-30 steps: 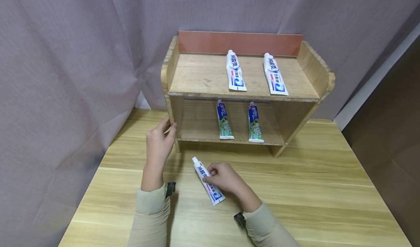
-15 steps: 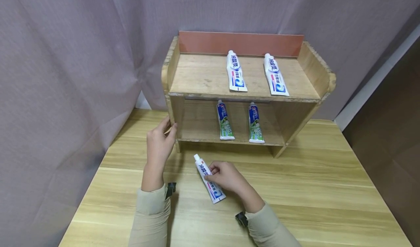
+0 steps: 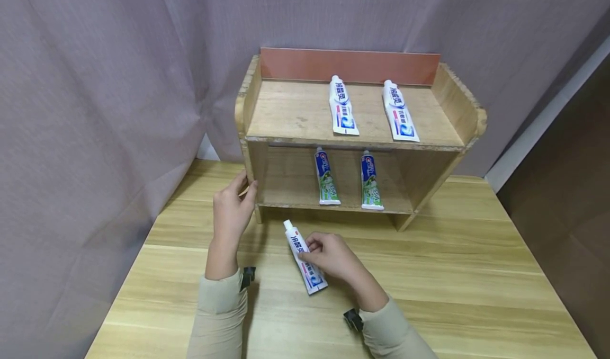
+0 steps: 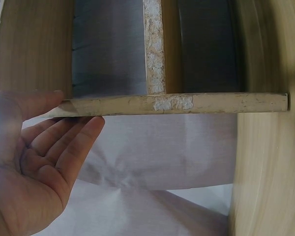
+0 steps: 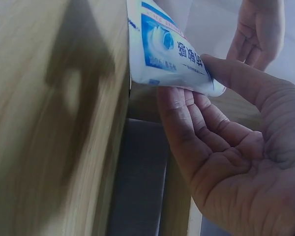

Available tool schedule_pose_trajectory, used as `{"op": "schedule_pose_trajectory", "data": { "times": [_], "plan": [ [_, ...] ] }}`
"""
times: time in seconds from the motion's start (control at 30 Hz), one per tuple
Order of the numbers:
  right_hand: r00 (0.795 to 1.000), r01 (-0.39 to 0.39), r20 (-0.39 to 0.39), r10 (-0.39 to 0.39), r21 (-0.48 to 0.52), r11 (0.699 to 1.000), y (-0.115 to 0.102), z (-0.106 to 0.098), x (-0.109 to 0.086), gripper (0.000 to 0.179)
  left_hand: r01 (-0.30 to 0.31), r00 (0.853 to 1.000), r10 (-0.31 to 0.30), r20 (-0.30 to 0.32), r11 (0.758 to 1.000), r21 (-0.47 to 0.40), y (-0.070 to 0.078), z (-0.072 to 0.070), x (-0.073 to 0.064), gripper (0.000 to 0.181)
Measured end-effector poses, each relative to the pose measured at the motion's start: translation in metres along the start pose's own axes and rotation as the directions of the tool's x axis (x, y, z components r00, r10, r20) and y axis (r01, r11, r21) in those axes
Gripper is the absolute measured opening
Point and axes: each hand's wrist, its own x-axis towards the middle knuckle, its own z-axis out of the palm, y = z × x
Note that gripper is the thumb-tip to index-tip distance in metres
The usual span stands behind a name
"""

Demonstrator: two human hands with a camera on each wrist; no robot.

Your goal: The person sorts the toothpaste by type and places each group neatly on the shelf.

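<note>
A white toothpaste tube [image 3: 302,266] with blue print is pinched between the thumb and fingers of my right hand [image 3: 333,256], in front of the shelf. In the right wrist view the tube [image 5: 162,46] slants, thumb on one face and fingers on the other. My left hand [image 3: 231,205] grips the left side panel of the wooden shelf [image 3: 295,110], thumb inside and fingers outside, as the left wrist view shows with the panel [image 4: 211,102]. On the top board lie two white toothpaste tubes [image 3: 343,107] [image 3: 400,113]. Two blue-green tubes [image 3: 326,179] [image 3: 370,181] lie on the lower board.
The shelf stands on a wood-grain table [image 3: 457,274]. A reddish strip [image 3: 350,66] runs along the shelf's top back edge. Grey cloth [image 3: 119,83] hangs behind and to the left. A dark brown surface [image 3: 567,179] borders the table on the right.
My right hand has moved the white toothpaste tube slightly forward toward the shelf, its cap end swinging a little to the right. The left hand keeps its hold on the side panel.
</note>
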Motion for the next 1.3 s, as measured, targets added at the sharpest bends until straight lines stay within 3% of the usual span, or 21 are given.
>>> {"op": "schedule_pose_trajectory", "data": {
  "times": [0.9,1.3],
  "plan": [
    [0.998,0.033,-0.061,-0.029,0.068,0.997,-0.008,-0.008,-0.002,0.021,-0.006,1.0,0.006,-0.002,1.0,0.017,-0.001,-0.001,-0.001,0.031],
    [0.995,0.042,-0.093,-0.036,0.063,0.997,-0.013,-0.013,-0.003,0.022,0.022,1.0,-0.022,-0.008,1.0,-0.003,0.0,0.001,0.0,0.031]
  ]
}}
